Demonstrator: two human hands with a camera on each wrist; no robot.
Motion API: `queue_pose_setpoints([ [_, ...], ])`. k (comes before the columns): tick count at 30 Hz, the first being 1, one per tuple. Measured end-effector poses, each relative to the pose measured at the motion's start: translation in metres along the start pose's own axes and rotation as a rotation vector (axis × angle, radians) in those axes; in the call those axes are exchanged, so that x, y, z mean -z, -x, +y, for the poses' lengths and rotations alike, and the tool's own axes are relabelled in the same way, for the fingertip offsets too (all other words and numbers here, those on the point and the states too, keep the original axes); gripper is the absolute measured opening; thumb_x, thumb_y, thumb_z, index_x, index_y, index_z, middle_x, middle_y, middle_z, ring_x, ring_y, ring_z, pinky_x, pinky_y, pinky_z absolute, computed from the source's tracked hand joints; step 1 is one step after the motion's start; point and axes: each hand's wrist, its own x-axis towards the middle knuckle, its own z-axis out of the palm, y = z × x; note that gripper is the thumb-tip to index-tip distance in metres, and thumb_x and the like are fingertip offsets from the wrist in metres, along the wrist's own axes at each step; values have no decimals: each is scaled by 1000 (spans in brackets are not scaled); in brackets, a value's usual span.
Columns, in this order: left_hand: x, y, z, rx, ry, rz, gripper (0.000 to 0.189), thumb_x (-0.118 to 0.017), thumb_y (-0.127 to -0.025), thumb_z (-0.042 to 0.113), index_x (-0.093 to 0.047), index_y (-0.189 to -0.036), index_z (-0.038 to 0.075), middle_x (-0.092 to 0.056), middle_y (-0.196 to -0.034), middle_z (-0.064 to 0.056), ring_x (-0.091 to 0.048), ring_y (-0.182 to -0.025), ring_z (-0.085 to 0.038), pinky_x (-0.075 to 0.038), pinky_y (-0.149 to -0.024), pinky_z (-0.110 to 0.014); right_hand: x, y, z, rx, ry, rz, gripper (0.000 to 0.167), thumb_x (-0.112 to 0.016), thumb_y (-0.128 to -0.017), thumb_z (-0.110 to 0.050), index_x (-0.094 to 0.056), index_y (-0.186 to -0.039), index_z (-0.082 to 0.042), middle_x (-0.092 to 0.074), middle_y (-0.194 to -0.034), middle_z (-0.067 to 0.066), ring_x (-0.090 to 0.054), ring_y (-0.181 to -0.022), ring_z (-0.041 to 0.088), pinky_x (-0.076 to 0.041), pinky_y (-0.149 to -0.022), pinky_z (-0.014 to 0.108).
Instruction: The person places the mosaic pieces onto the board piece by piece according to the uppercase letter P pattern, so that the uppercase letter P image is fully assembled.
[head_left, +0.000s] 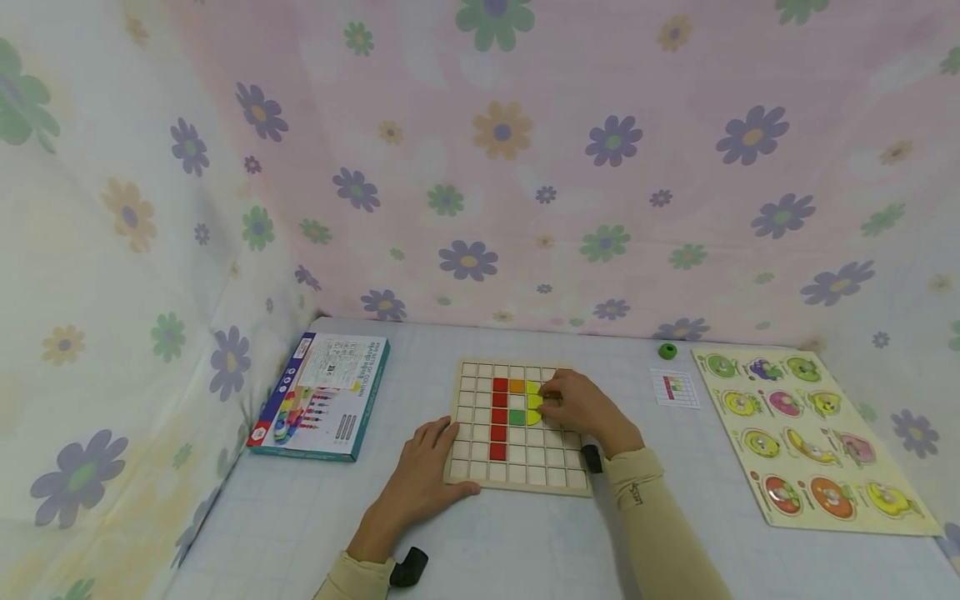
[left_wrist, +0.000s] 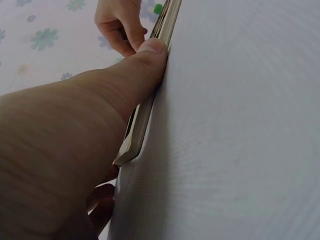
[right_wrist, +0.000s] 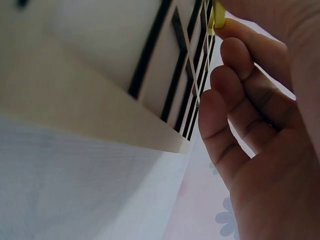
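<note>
A wooden grid board (head_left: 543, 477) lies on the white-covered table. Several red tiles (head_left: 498, 416) form a column on it, with an orange tile (head_left: 517, 386) at the top and a green tile (head_left: 517, 417) lower down. To their right are yellow tiles (head_left: 533, 388), partly covered by fingers. My right hand (head_left: 585, 407) pinches a yellow tile (right_wrist: 219, 15) between thumb and index finger at the board. My left hand (head_left: 420, 471) rests at the near left corner, thumb pressed to the front edge and extended fingers along the left side.
A small card (head_left: 676, 388) with a coloured grid pattern lies right of the board, below a green bead (head_left: 667, 351). Further right is a fruit puzzle board (head_left: 817, 442). A boxed toy set (head_left: 322, 398) lies at the left. Flowered cloth (head_left: 540, 167) hangs behind.
</note>
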Motion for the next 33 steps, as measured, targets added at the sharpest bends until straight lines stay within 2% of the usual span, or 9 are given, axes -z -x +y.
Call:
queue_pose_setpoints([
  [6,-1,1,0,-11,-2,6,100,-82,-77,58,-41,-155,10,-39,-159,-13,-36,-145,-35,-37,-113,-57,-2,-1,1,-11,1,-7,28,-75,-92,-21,-76,-116,-6,-66,-100,2,-56,-86,13,-54,-85,39],
  [12,-1,0,0,-5,-3,-1,102,-82,-77,60,-40,-156,10,-39,-160,-13,-36,-146,-34,-36,-114,-57,-4,-3,4,-21,11,-9,29,-75,-93,-22,-76,-117,-7,-65,-99,1,-54,-83,12,-51,-79,34],
  [23,-1,0,2,2,-5,-1,102,-80,-78,63,-40,-156,10,-38,-160,-12,-35,-146,-34,-36,-115,-56,-5,-4,8,-56,-40,3,28,-76,-92,-24,-78,-116,-9,-66,-95,-1,-50,-80,13,-47,-76,32],
  [30,-2,1,2,0,4,-1,102,-80,-78,62,-40,-156,11,-38,-160,-11,-35,-147,-33,-35,-115,-56,1,9,10,-125,-86,39,32,-74,-95,-26,-75,-121,-8,-69,-102,3,-60,-90,17,-53,-84,39],
  [33,-2,2,2,-5,-2,0,102,-81,-78,61,-40,-156,10,-38,-160,-12,-35,-146,-33,-35,-115,-57,3,17,12,-128,-99,59,31,-72,-96,-24,-74,-122,-6,-67,-101,3,-60,-90,16,-54,-82,39],
])
